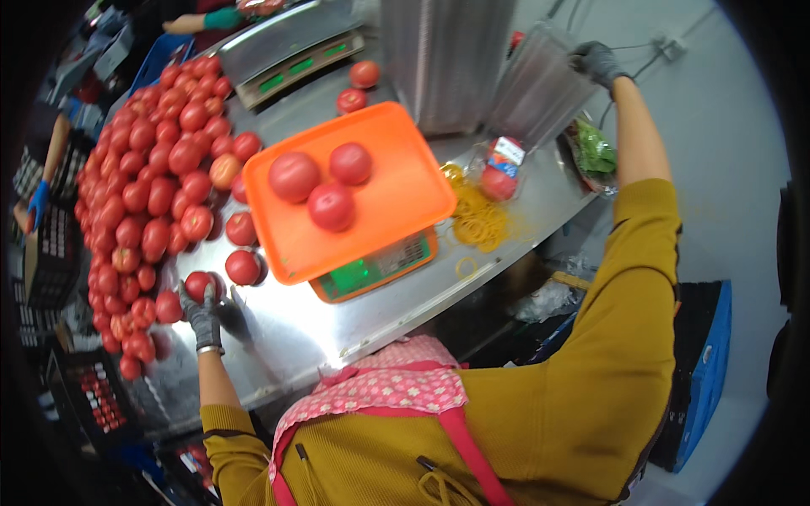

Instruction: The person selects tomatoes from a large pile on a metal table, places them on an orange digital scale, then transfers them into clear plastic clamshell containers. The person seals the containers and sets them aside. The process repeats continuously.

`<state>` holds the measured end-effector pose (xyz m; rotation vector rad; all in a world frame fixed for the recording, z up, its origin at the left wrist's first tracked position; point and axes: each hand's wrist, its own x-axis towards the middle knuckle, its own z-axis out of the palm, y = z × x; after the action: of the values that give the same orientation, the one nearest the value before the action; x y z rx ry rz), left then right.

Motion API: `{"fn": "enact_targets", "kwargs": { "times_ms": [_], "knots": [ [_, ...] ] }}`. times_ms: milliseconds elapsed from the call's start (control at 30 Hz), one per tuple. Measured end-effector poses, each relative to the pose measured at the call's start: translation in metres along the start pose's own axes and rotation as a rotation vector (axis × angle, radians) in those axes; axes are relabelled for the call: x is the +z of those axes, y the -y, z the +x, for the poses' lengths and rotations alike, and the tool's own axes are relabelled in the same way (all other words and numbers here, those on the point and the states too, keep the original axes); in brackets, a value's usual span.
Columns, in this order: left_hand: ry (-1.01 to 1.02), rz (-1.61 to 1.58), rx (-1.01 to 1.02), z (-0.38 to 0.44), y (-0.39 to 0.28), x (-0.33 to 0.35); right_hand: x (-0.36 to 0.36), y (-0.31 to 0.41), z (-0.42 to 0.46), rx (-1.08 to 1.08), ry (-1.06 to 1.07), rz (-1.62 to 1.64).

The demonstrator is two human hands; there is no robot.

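Note:
My left hand (202,322), in a grey glove, has its thumb and fingers around a tomato (200,286) on the metal table, at the near edge of a large tomato heap (152,171). Far to the right, my gloved right hand (598,66) is raised, its fingers curled at the top end of a slanting stack of clear plastic containers (541,82). Between my hands, an orange tray (398,183) sits on a scale (373,269) with a lit green display. Three tomatoes (332,207) lie together in the tray.
Yellow rubber bands (481,221) and a labelled pack of tomatoes (502,171) lie right of the tray. A taller stack of clear containers (446,63) stands behind. Beyond is another scale (297,66). Other people's gloved hands (221,19) show at the upper left. Blue crates (702,379) stand at right.

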<state>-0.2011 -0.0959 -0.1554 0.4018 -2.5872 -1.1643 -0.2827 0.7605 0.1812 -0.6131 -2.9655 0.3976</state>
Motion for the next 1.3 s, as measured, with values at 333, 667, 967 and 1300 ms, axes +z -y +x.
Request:
{"fn": "enact_targets", "kwargs": {
  "times_ms": [333,667,967,1300],
  "knots": [
    [0.046,0.044,-0.079,0.02,-0.011,0.01,0.008,-0.006,-0.002,0.178,-0.242,0.576],
    [0.047,0.031,-0.079,0.026,0.001,0.008,0.009,-0.025,0.01,0.071,0.087,0.564],
    [0.061,0.061,-0.054,0.037,0.021,0.009,0.016,-0.031,0.031,-0.052,-0.095,0.263],
    [0.023,0.076,-0.016,0.035,0.05,0.007,-0.059,-0.045,0.017,-0.188,-1.656,0.39]
  ]
}}
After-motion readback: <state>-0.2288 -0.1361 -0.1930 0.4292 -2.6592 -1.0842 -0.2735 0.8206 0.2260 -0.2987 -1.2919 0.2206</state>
